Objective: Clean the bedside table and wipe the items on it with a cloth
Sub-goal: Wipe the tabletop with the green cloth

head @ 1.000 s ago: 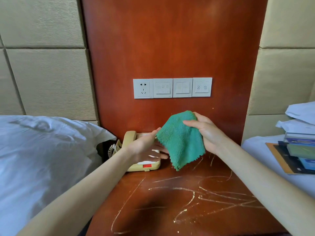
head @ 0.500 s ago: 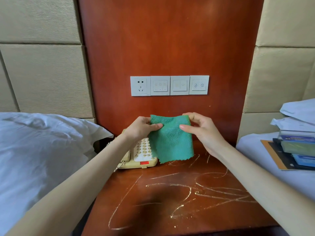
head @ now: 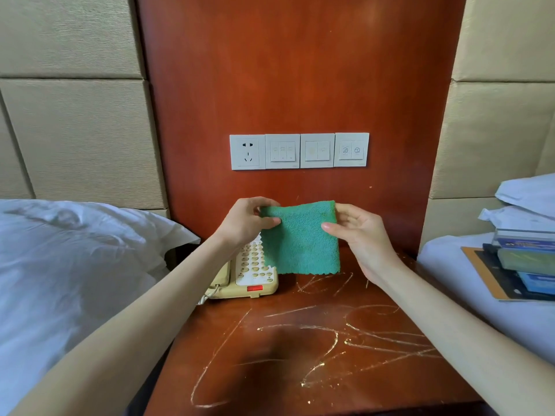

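Observation:
A green cloth (head: 301,240) hangs flat and spread out above the back of the scratched wooden bedside table (head: 300,355). My left hand (head: 247,223) pinches its upper left corner. My right hand (head: 357,232) holds its upper right edge between thumb and fingers. A beige push-button telephone (head: 249,280) with a red tab sits on the table's back left, partly hidden behind my left wrist and the cloth.
A white pillow (head: 69,259) lies on the bed at the left. At the right, a stack of books (head: 522,265) rests on another white bed. A row of white socket and switch plates (head: 298,151) is set in the wooden wall panel behind.
The cloth was bunched in my right hand; my left hand left the telephone and took its other corner. Both hands have drawn it out flat.

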A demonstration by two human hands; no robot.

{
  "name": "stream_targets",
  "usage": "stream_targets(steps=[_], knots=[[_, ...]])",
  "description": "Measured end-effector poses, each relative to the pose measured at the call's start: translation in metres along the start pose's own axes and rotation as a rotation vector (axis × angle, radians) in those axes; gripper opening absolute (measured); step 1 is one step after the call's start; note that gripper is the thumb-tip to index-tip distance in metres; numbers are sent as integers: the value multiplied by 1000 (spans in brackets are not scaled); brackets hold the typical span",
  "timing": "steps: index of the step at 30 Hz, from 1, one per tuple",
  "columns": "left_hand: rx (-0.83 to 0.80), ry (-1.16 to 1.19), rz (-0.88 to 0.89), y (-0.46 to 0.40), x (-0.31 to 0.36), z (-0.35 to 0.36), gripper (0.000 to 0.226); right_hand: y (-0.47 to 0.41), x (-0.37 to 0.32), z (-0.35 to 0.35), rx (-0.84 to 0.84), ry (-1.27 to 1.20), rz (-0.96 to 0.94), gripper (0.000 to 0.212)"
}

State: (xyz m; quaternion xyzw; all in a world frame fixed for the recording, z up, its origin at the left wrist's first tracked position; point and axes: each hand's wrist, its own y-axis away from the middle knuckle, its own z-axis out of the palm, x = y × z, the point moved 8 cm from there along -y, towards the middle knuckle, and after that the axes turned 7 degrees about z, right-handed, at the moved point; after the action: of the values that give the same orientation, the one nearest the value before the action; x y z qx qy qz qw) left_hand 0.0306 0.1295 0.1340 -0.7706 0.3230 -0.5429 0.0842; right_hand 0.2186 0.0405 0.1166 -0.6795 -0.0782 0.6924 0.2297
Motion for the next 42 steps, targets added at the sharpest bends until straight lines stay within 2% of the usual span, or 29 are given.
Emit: stream_targets(steps=[4, 8, 10, 14, 18, 22, 25, 29, 32, 34, 36, 38, 42], knots=[[50, -100, 71, -2, 7, 0, 12, 1, -3, -5, 69, 7, -46, 32], [-23, 68, 18, -3, 12, 7, 7, -4, 3, -14, 93, 2, 55, 44], [-114, 126, 2, -2, 15, 12, 6, -7, 6, -14, 22, 124, 145, 48], [-263, 44, 81, -2, 27, 27, 4, -8, 8, 5, -240, 352, 249, 38], [-273, 67, 97, -3, 32, 37, 3, -8, 5, 23, -329, 453, 265, 22], [-216, 200, -18, 5, 9, 32, 19, -11, 3, 21, -263, 401, 227, 12], [-203, 346, -104, 17, -14, 34, 35, -15, 5, 7, -179, 223, 246, 10], [-198, 688, -203, 32, -36, 52, 37, -17, 13, -4, -116, -111, 336, 15], [-321, 884, -229, 41, -35, 78, 79, -16, 20, -7, -101, -227, 395, 14], [-404, 939, -192, 45, -27, 92, 92, -15, 24, -8, -88, -234, 422, 15], [-407, 985, -176, 46, -20, 98, 84, -14, 27, -11, -69, -224, 439, 17], [-324, 997, -219, 45, -21, 98, 71, -14, 29, -16, -41, -220, 449, 19], [-156, 767, -326, 43, -35, 92, 24, -9, 30, -25, -46, -85, 428, 17]])
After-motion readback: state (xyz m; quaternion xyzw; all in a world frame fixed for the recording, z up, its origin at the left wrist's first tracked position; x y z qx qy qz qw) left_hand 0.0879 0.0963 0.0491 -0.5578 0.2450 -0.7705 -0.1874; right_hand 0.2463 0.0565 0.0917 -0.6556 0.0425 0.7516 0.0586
